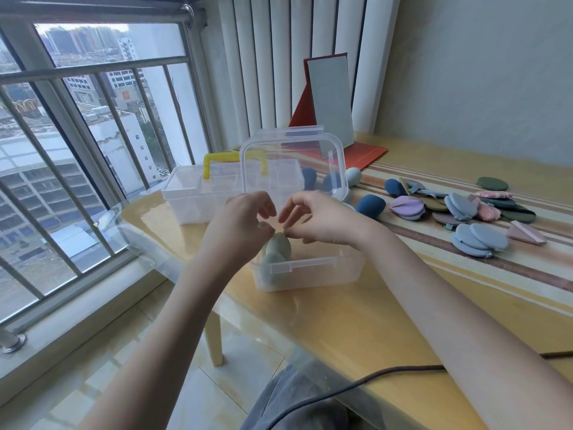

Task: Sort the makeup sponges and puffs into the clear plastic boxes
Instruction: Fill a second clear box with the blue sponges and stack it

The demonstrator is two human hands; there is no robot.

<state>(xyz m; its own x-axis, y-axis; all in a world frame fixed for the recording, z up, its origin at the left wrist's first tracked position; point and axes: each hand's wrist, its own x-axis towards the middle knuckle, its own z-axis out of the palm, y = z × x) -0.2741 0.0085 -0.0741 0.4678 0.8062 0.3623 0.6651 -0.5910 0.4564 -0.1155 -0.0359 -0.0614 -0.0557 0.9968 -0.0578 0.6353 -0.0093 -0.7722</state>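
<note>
Both hands (245, 218) (313, 217) curled, fingertips meeting above box (310, 274)

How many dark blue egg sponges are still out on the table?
4 that I can see: two dark blue sponges behind the raised clear lid, at and, one right of the box, one beside the puffs. More may be hidden.
</note>
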